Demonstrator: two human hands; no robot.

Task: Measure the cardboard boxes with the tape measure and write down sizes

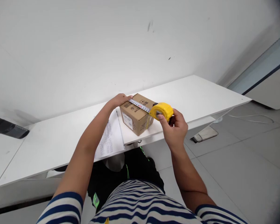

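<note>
A small brown cardboard box with a white label and printed marks stands on the white table. My right hand grips a yellow tape measure beside the box's upper right edge. Its pulled-out blade lies across the box top, numbers facing up. At the far left edge of the top, my left hand pinches the blade's end against the box; its fingertips are partly hidden behind the box. Handwritten paper sheets lie under my left forearm, left of the box.
The white table runs along a pale wall. A dark bottle-like object lies at the far left. On the tiled floor to the right are a flat pale object and a thin cable.
</note>
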